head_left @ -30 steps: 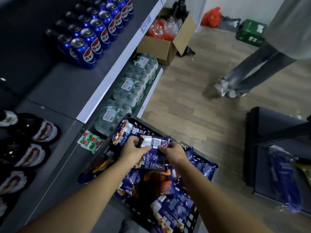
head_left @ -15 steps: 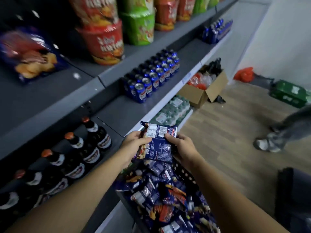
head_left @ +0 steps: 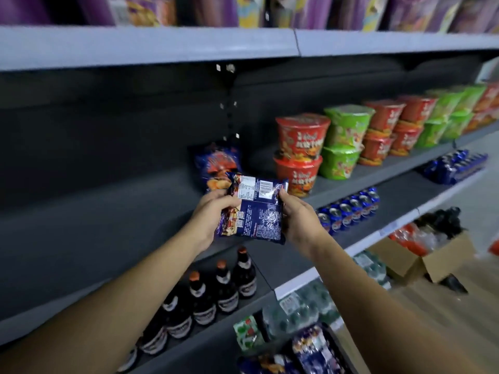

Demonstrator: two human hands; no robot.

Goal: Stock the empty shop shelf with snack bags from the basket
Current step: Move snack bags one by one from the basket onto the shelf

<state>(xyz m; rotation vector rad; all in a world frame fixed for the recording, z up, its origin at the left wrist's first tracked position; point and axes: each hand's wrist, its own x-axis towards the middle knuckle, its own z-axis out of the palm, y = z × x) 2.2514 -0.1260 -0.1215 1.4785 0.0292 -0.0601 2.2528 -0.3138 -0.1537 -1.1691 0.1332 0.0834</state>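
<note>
snack bag point(head_left: 258, 211) near noodle cups point(head_left: 302, 139)

Pretty dim overall — the empty shelf point(head_left: 108, 211) on the left goes nearly black, while the cup noodles point(head_left: 302, 136) at right catch more light. Purple packs point(head_left: 310, 9) along the top are blur-smeared, the snack bag point(head_left: 259, 211) shows slight glare, and the frame's corners bend.

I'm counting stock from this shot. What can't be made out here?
Head view only.
Basket: cut off by the bottom edge; remaining bags uncountable.
Bag on the shelf: lower part hidden behind the held bag.
Held bag's print: too small, blurred.
Top-shelf packs: cut by the top edge, blurred.
</note>
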